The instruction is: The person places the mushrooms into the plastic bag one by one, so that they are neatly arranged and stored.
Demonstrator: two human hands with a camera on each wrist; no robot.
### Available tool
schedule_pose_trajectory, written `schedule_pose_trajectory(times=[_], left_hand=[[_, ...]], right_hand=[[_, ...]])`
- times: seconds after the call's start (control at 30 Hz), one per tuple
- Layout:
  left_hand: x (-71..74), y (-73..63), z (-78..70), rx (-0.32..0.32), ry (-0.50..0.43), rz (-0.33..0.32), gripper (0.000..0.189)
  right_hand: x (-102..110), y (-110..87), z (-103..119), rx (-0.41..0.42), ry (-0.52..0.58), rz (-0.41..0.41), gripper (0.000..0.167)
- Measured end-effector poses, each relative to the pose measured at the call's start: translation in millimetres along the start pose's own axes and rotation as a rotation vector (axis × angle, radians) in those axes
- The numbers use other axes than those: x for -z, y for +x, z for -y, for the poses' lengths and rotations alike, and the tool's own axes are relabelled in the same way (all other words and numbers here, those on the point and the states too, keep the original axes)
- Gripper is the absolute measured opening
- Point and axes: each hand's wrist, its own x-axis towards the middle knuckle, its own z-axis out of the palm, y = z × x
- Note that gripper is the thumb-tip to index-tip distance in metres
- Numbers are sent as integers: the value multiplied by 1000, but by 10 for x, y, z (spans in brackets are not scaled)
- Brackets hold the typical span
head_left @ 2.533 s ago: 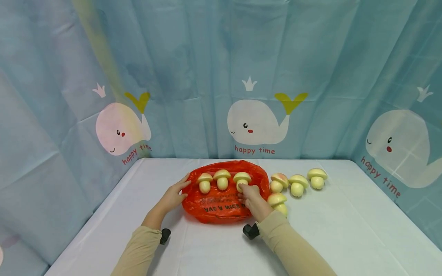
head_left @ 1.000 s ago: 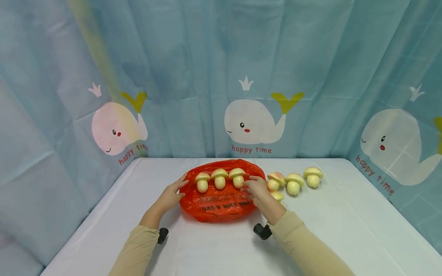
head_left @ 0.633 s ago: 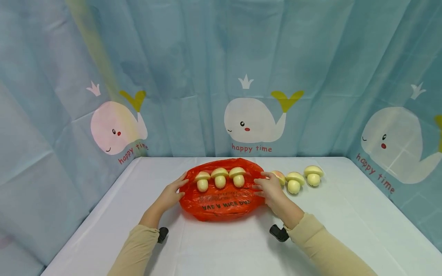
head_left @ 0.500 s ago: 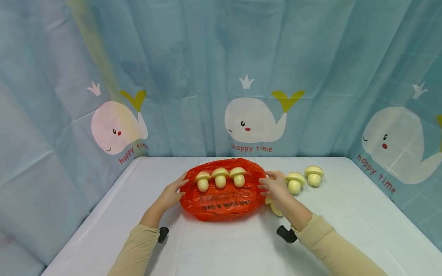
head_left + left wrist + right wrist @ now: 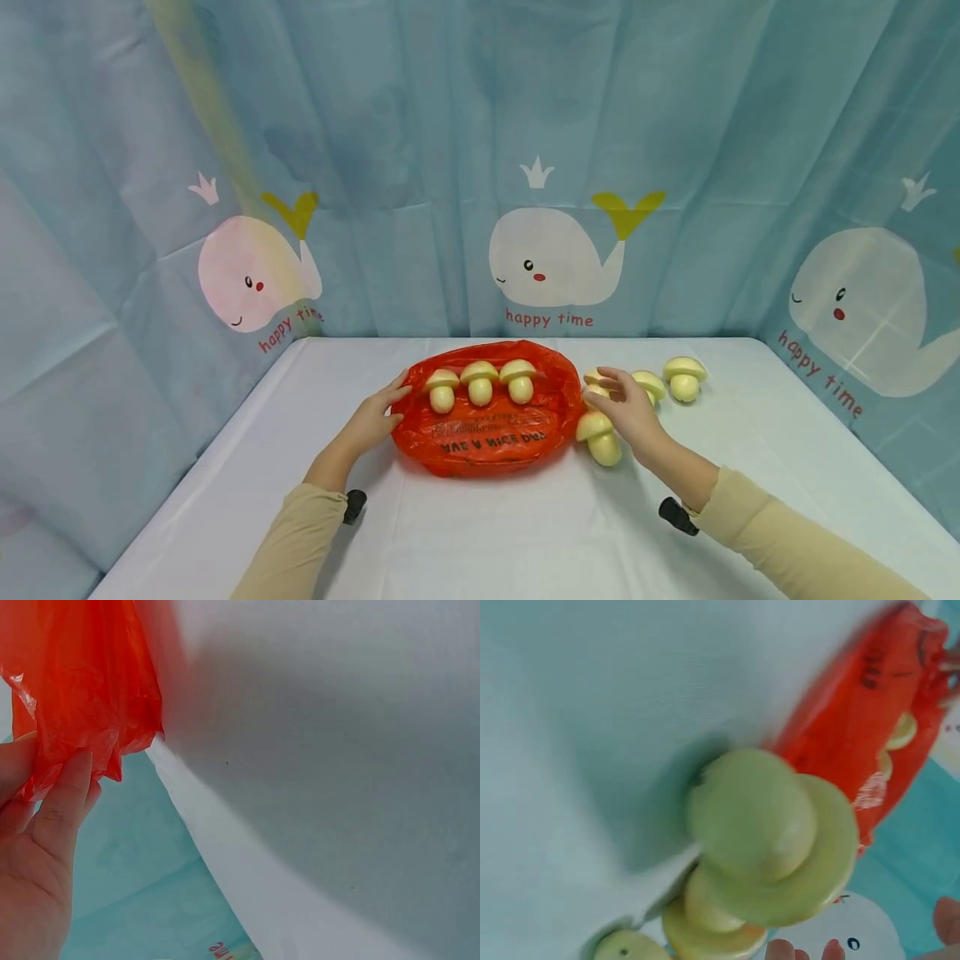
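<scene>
In the head view, a red plastic bag (image 5: 495,446) lies on the table. Three pale yellow toy mushrooms rest on it in a row: a left one (image 5: 443,401), a middle one (image 5: 480,393) and a right one (image 5: 519,390). My left hand (image 5: 371,425) pinches the bag's left edge; the left wrist view shows thumb and fingers (image 5: 64,806) on the crumpled plastic. My right hand (image 5: 633,412) reaches over the mushrooms beside the bag, fingers loosely bent and holding nothing. It partly covers two of them. The nearest mushroom (image 5: 754,817) looms large in the right wrist view.
Right of the bag are several more mushrooms, among them a front one (image 5: 602,447) and a far-right one (image 5: 685,383). The white tabletop (image 5: 480,542) ends at a blue whale-print curtain (image 5: 420,167) behind.
My right hand has let go of the right mushroom on the bag and moved right, off the bag to the loose mushrooms. My left hand stays at the bag's edge.
</scene>
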Motion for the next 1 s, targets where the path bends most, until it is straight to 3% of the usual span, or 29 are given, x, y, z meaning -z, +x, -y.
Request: schedule_pose_trajectory(times=[0.27,0.43,0.7,1.0], left_hand=[[-6,-11,-8,25,-6,5,53],[-8,-9,-4,20,-16,1,53],[-16,2,23,20,-14,4,53],[-7,1,9,13,-1,-3,53]], right_hand=[[122,-8,-143,81,-144,119,64],[157,-35,-260,89,-216,169,69],[134,-2,-381,66,-283,192,72],[147,-12,-395,59,-275,198,72]])
